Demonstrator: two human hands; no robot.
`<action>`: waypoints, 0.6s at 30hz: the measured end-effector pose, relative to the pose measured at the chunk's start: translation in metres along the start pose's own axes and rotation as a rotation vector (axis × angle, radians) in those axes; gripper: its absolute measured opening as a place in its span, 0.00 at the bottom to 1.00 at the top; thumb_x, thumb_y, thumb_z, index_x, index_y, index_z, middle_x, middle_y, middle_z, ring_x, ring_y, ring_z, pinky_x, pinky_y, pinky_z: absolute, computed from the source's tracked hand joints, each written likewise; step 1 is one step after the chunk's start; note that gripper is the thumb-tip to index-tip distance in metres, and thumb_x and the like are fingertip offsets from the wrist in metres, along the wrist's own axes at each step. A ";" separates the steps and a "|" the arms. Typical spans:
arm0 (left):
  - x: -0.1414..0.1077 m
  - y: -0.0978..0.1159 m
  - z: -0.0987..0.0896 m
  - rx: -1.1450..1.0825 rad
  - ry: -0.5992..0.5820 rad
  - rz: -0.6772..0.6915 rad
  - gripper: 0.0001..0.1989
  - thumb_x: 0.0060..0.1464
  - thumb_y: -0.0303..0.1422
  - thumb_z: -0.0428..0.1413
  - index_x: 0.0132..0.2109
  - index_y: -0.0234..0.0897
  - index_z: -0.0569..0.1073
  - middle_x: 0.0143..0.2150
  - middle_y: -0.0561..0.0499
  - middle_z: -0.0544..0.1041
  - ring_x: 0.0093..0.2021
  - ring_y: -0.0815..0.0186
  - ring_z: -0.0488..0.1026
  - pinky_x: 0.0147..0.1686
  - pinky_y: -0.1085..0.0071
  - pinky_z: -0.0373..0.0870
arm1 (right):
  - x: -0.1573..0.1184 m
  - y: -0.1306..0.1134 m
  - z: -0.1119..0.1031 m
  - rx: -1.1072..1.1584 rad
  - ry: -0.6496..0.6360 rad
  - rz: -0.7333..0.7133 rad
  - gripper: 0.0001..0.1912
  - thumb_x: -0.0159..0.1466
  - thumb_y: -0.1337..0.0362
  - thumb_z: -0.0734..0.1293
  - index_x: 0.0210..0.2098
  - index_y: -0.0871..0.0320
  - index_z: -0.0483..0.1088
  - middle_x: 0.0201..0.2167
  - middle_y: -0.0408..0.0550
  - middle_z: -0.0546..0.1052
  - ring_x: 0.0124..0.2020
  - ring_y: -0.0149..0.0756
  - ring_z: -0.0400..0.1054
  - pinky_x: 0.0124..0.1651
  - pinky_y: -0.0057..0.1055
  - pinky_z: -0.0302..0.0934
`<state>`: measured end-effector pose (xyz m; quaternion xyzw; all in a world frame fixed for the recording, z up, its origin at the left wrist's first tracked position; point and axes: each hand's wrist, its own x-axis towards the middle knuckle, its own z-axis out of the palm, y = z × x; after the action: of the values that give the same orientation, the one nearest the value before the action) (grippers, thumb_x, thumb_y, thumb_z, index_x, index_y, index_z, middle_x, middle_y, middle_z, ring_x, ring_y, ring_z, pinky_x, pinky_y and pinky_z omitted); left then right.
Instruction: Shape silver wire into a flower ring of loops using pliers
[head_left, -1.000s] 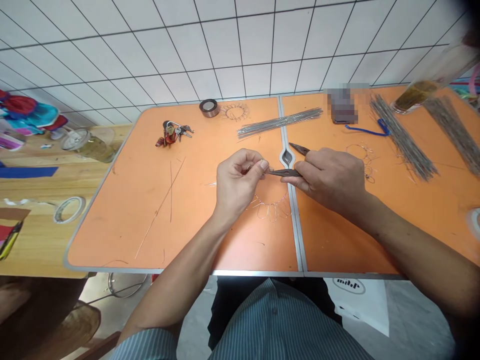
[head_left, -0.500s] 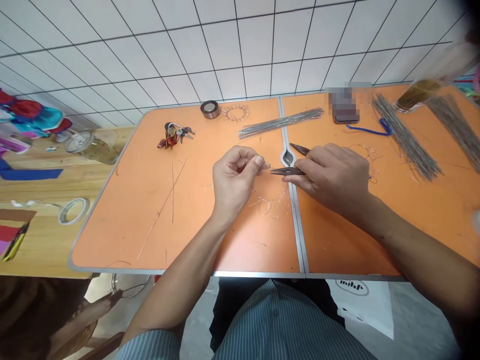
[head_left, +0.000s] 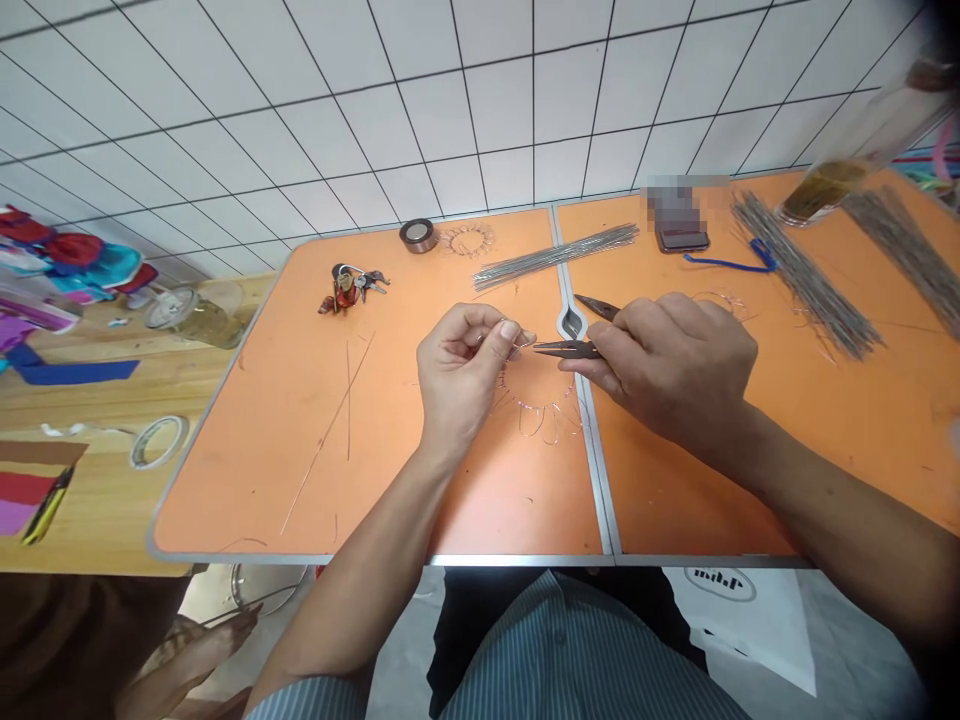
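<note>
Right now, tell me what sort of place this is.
Probably a craft workspace: pliers in the right hand, wire bundles on an orange table, and a tape roll by the tiled wall.

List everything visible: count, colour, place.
Orange table: one, orange, centre
Wooden table: one, tan, left
Tiles: many, white, wall
Wire bundles: three, grey, orange table
Wire rings: several, metallic, orange table
Pliers: at least one, dark, centre
Keys: several, mixed, left
Tape rolls: two, dark and white, left
Phone: one, dark, rear
Cord: one, blue, rear
Containers: two, clear, far sides
Knife: one, yellow, left
Another person: one, brown clothing, left
Left hand: one, bare, centre
Right hand: one, bare, centre
</note>
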<state>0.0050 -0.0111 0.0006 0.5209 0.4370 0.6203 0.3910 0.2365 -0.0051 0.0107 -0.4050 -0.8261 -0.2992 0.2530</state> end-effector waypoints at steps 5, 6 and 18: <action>0.002 -0.003 -0.002 -0.063 -0.019 -0.093 0.18 0.61 0.47 0.72 0.40 0.41 0.77 0.37 0.49 0.88 0.30 0.69 0.80 0.30 0.73 0.74 | 0.000 0.000 -0.001 0.007 0.004 0.009 0.35 0.80 0.36 0.58 0.30 0.55 0.74 0.28 0.49 0.75 0.30 0.38 0.56 0.36 0.41 0.38; 0.003 -0.004 -0.002 -0.080 -0.023 -0.111 0.18 0.61 0.47 0.72 0.40 0.41 0.76 0.37 0.50 0.88 0.29 0.70 0.80 0.29 0.73 0.73 | 0.000 0.000 0.000 -0.002 0.017 0.001 0.35 0.80 0.36 0.58 0.30 0.55 0.74 0.28 0.49 0.75 0.30 0.38 0.56 0.35 0.40 0.39; 0.004 -0.004 -0.001 -0.155 -0.040 -0.133 0.18 0.59 0.45 0.74 0.39 0.40 0.77 0.36 0.50 0.89 0.26 0.71 0.78 0.26 0.76 0.71 | -0.003 0.000 -0.002 -0.006 0.119 -0.026 0.32 0.79 0.38 0.60 0.34 0.55 0.77 0.28 0.48 0.75 0.30 0.38 0.59 0.35 0.40 0.40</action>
<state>0.0039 -0.0066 -0.0020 0.4712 0.4134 0.6146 0.4789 0.2381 -0.0082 0.0101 -0.3764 -0.8139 -0.3287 0.2963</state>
